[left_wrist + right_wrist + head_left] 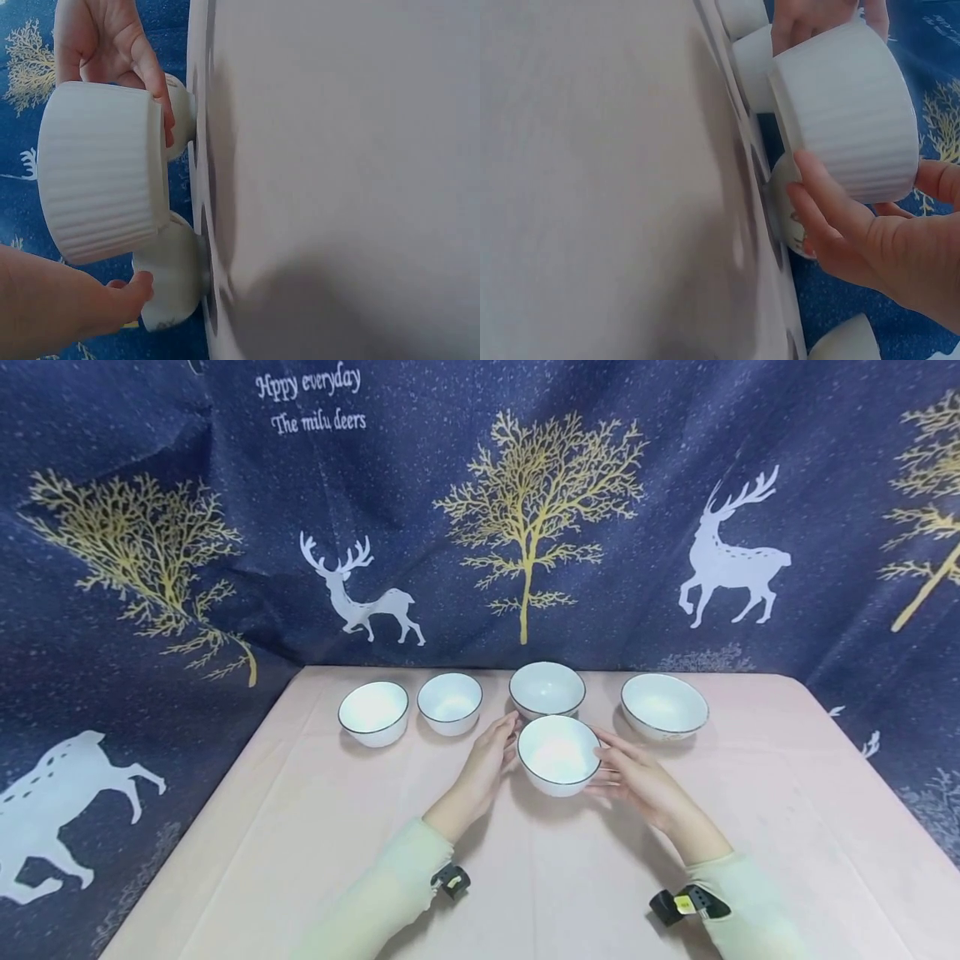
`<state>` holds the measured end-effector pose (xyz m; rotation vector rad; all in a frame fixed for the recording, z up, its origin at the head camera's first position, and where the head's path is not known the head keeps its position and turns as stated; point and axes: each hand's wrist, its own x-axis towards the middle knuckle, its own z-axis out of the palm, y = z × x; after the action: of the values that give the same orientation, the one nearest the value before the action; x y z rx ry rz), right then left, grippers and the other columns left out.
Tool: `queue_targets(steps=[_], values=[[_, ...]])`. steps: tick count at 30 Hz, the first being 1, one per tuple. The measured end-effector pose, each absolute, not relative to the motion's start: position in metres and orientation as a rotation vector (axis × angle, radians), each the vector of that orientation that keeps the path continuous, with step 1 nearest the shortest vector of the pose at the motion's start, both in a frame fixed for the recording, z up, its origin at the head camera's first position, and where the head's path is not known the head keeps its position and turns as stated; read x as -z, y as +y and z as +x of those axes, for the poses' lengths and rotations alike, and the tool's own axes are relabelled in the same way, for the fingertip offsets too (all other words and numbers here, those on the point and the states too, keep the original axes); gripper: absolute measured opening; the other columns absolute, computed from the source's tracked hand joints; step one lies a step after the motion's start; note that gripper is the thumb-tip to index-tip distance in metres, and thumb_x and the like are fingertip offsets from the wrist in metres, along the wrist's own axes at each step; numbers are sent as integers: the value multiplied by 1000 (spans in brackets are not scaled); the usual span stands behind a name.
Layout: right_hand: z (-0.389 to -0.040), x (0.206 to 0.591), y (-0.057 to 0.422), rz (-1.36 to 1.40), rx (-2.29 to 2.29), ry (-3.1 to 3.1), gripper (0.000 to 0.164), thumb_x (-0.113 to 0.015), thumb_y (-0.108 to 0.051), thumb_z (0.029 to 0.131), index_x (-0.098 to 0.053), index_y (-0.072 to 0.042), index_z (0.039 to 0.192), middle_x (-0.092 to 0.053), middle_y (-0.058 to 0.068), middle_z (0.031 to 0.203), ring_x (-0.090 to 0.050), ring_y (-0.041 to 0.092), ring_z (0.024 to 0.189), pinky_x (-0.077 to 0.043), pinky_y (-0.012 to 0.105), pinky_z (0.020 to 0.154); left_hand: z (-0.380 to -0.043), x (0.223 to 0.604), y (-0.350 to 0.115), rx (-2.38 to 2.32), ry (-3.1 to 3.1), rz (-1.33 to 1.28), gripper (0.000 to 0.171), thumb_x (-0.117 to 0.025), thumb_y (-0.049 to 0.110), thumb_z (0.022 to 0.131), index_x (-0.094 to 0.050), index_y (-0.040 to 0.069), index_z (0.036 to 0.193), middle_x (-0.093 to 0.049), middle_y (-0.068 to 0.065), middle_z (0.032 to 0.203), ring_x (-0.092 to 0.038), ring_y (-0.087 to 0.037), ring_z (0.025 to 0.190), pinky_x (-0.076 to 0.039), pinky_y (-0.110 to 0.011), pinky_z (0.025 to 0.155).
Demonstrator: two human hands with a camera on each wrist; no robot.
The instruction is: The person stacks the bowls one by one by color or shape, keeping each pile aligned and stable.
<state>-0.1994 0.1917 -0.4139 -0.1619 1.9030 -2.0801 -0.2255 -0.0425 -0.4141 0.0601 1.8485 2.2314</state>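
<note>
A white bowl (558, 752) with a dark rim and ribbed outer wall is held upright above the table, between both hands. My left hand (483, 764) holds its left side; in the left wrist view, part of the grip lies hidden behind the bowl (105, 172). On the other side, my right hand (633, 777) grips the bowl with the thumb near the rim and the fingers along its lower part, as the right wrist view shows (892, 240). Just behind it stands another white bowl (547, 687), its front partly covered by the held one.
To the left, two white bowls stand side by side, an outer bowl (373, 710) and an inner bowl (450, 700). A wider bowl (664, 703) sits at the back right. The pink-covered table (300, 860) ends at a dark blue curtain (480, 510) printed with deer and trees.
</note>
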Motion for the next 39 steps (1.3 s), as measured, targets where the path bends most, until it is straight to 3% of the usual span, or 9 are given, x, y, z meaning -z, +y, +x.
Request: queue_targets(steps=[6, 16, 22, 39], values=[[-200, 415, 184, -147, 2090, 1881, 59, -44, -11, 101, -17, -1, 152, -34, 39, 140, -68, 22, 91, -54, 49, 93, -223, 412, -53, -2240, 1844, 73, 54, -35, 33, 105, -30, 3, 149, -30, -18, 153, -26, -32, 142, -24, -45, 119], [-203, 415, 168, -167, 2106, 1820, 60, -47, -11, 99, -20, -1, 152, -47, 30, 129, -68, 23, 89, -54, 51, 92, -217, 412, -71, -2252, 1841, 60, 56, -34, 35, 105, -27, 1, 149, -30, -18, 153, -27, -32, 141, -23, -44, 120], [-205, 414, 157, -170, 2102, 1791, 60, -47, -11, 99, -21, -2, 152, -41, 34, 135, -67, 25, 91, -54, 51, 92, -214, 413, -84, -2275, 1835, 41, 54, -32, 32, 105, -27, 2, 150, -28, -20, 153, -26, -32, 142, -23, -44, 120], [-208, 416, 131, -164, 2086, 1772, 60, -48, -11, 98, -24, -3, 152, -43, 34, 133, -67, 25, 92, -55, 50, 91, -208, 412, -113, -2269, 1838, 10, 57, -27, 36, 106, -21, 1, 150, -21, -17, 156, -19, -31, 144, -21, -42, 120]])
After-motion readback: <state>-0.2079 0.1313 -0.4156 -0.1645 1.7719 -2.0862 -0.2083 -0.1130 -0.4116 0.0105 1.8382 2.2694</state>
